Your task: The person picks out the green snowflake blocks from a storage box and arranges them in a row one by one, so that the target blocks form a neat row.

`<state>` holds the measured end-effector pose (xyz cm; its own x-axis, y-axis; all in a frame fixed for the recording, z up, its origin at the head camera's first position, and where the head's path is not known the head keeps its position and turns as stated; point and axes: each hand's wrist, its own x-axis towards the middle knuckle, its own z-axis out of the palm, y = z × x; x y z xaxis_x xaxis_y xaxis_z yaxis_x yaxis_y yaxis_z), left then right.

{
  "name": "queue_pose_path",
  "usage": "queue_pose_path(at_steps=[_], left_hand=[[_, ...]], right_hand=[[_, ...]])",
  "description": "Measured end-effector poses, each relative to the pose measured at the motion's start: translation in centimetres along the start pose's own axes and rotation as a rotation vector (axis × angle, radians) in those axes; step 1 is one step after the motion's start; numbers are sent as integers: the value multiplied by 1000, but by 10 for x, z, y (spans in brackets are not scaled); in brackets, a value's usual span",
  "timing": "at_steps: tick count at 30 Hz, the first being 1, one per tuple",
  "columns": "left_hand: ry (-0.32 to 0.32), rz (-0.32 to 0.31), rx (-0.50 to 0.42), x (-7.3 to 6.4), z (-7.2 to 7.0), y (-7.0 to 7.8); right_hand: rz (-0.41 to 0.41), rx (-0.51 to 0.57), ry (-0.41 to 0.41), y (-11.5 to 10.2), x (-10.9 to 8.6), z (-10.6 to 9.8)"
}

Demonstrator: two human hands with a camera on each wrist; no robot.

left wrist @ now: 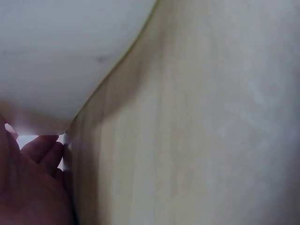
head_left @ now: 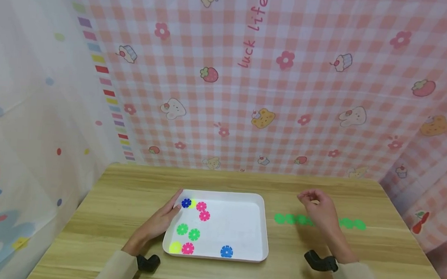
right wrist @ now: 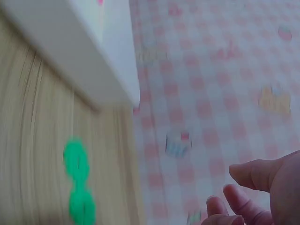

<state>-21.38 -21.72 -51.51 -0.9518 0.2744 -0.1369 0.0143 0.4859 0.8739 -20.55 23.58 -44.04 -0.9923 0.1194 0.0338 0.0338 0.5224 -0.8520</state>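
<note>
My left hand (head_left: 161,220) grips the left wall of a white tray (head_left: 238,220), thumb over the rim. In the left wrist view the fingers (left wrist: 40,147) lie against the tray's outer side. The tray holds notched plastic snowflake discs: a dark blue disc (head_left: 186,203) overlapping a yellow one, pink discs (head_left: 204,215), green discs (head_left: 182,229), another yellow disc (head_left: 175,247) and a blue disc (head_left: 227,251). My right hand (head_left: 320,210) hovers above a row of green discs (head_left: 289,219), hiding its middle. Its loosely bent fingers and thumb hold nothing.
The green row lies on the wooden table (head_left: 277,277) right of the tray. A pink checked cloth (head_left: 225,97) hangs behind the table, and a white patterned cloth (head_left: 57,118) at the left. Black wrist mounts (head_left: 148,263) stick out from both wrists.
</note>
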Motion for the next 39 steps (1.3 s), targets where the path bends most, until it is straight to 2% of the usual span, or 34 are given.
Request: queue_pose_path(at_steps=[7, 18, 25, 34, 39], left_hand=[[4, 5, 3, 0, 0, -1], [2, 13, -4, 0, 1, 0], [-1, 15, -4, 0, 0, -1], [4, 2, -7, 1, -1, -1], [3, -3, -19, 1, 0, -1]], right_hand=[[-37, 87, -67, -31, -5, 44], [-36, 117, -139, -62, -22, 114], [-82, 87, -274, -70, -35, 149], [-48, 47, -486, -80, -45, 187], [-59, 7, -555, -83, -49, 205]])
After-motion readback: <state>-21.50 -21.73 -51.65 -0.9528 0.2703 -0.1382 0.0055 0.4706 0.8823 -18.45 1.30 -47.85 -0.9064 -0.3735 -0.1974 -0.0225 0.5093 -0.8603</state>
